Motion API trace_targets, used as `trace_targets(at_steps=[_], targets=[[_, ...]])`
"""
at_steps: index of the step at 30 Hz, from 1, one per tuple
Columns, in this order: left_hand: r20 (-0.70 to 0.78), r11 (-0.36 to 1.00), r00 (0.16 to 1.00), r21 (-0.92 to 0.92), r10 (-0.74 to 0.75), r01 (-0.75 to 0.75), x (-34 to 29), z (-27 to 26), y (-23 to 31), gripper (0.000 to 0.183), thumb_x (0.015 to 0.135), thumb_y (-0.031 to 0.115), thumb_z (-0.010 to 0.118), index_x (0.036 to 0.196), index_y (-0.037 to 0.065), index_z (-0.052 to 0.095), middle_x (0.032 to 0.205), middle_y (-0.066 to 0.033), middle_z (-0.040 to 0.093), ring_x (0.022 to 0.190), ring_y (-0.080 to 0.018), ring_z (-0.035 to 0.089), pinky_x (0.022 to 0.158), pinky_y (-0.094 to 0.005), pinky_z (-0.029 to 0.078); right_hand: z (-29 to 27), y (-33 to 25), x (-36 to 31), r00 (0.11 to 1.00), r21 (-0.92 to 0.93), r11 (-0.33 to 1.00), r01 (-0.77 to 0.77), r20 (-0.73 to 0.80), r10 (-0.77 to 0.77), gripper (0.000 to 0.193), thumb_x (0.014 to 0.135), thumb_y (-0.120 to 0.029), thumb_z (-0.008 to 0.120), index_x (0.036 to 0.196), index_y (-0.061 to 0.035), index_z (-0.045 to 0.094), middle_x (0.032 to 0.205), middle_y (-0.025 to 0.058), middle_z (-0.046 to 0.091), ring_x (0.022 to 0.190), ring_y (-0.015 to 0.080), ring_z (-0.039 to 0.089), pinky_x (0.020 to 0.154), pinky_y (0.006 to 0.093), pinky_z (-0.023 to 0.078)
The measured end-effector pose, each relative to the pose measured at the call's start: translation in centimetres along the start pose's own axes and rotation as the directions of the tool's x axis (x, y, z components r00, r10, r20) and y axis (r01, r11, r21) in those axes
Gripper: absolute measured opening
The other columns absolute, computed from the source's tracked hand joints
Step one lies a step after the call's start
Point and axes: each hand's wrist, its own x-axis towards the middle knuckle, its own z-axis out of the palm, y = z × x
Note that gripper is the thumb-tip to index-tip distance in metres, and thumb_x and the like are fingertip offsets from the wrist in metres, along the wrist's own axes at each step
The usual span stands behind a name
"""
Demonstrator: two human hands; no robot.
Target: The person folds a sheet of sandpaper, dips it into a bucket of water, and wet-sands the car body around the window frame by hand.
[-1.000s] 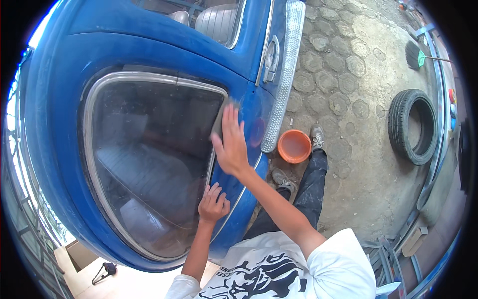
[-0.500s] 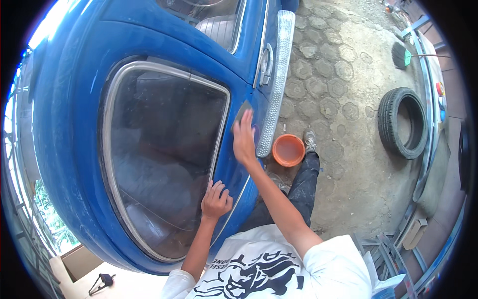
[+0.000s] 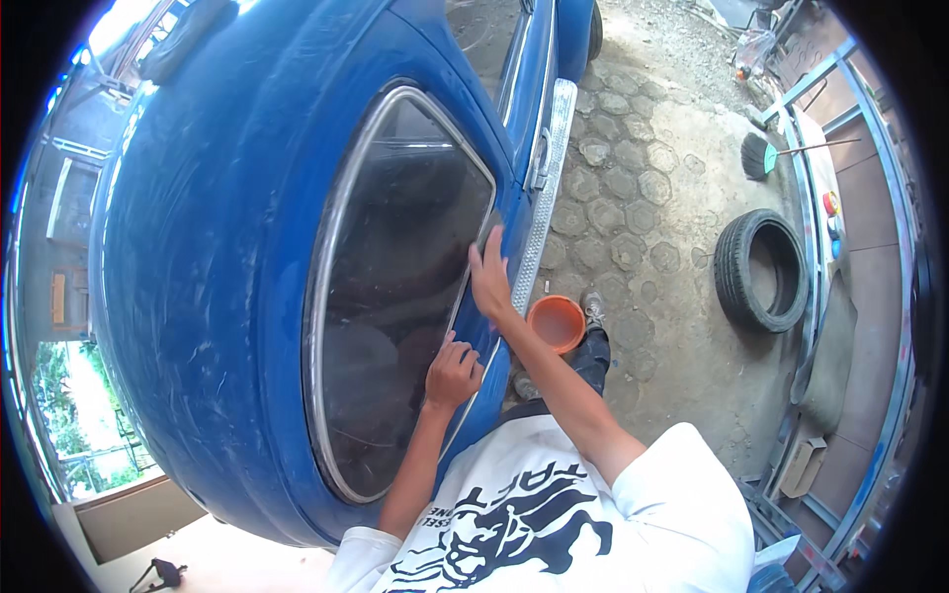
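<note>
My right hand (image 3: 490, 281) lies along the blue bodywork between the window and the door seam, fingers stretched out. Under its fingertips is a thin grey-brown sheet that looks like sandpaper (image 3: 486, 230), mostly covered by the hand. Lower down, my left hand (image 3: 455, 373) rests with loosely bent fingers on the lower corner of the window frame, holding nothing visible. The dark side window (image 3: 405, 247) has a silver trim (image 3: 318, 326) and is set in the blue car (image 3: 213, 257).
A textured silver running board (image 3: 546, 188) runs along the car's side. On the ground stands an orange bucket (image 3: 556, 350) of cloudy liquid beside my shoe (image 3: 594, 309). Farther right are a tyre (image 3: 733, 277), a broom (image 3: 757, 156) and metal frames (image 3: 880, 119).
The view has shifted, showing more of the car's rounded rear. My right hand stays on the panel beside the window and the sheet shows less; my left hand stays at the window's lower corner.
</note>
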Motion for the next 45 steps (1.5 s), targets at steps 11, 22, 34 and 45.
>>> trace_targets(at_steps=[11, 22, 34, 45], targets=[[-0.011, 1.000, 1.000, -0.016, 0.000, 0.000, -1.1, 1.0, -2.1, 0.007, 0.071, 0.006, 0.063, 0.077, 0.003, 0.065, 0.080, -0.0133, 0.061, 0.085, -0.0324, 0.062, 0.098, -0.0438, 0.047, 1.7, -2.8, -1.3, 0.989, 0.031, 0.994, 0.108, 0.097, -0.111, 0.082, 0.099, -0.056, 0.023, 0.150, 0.0029, -0.001, 0.158, 0.0212, 0.002, 0.147, 0.0334, -0.002, 0.116, 0.0497, 0.003], [-0.029, 0.998, 0.998, -0.005, 0.059, -0.059, -0.3, 0.9, -1.1, 0.006, 0.071, 0.009, 0.063, 0.073, 0.003, 0.064, 0.075, -0.0132, 0.061, 0.080, -0.0313, 0.060, 0.083, -0.0400, 0.049, 1.0, -1.1, -2.4, 0.990, -0.053, 0.998, 0.044, 0.139, -0.036, 0.083, 0.098, -0.059, 0.018, 0.150, 0.0037, 0.001, 0.159, 0.0207, -0.002, 0.147, 0.0328, -0.001, 0.116, 0.0521, 0.003], [-0.038, 0.995, 0.994, 0.023, 0.099, -0.098, 0.7, 0.9, -0.2, 0.009, 0.071, 0.012, 0.061, 0.069, 0.003, 0.061, 0.070, -0.0127, 0.057, 0.074, -0.0292, 0.059, 0.078, -0.0405, 0.048, 0.3, 2.9, -0.9, 0.990, -0.042, 0.994, -0.104, 0.088, 0.107, 0.087, 0.098, -0.059, 0.021, 0.147, 0.0101, 0.002, 0.156, 0.0268, -0.001, 0.146, 0.0372, -0.004, 0.118, 0.0423, 0.003], [0.046, 0.993, 0.995, 0.071, 0.093, -0.096, 0.7, 0.8, 0.0, 0.008, 0.071, 0.012, 0.062, 0.073, 0.004, 0.064, 0.073, -0.0115, 0.060, 0.077, -0.0279, 0.060, 0.077, -0.0391, 0.048, 0.1, 2.6, -0.8, 0.993, -0.114, 0.989, -0.092, 0.065, 0.100, 0.085, 0.099, -0.057, 0.024, 0.148, 0.0078, -0.001, 0.157, 0.0258, 0.002, 0.146, 0.0374, -0.002, 0.118, 0.0419, 0.004]])
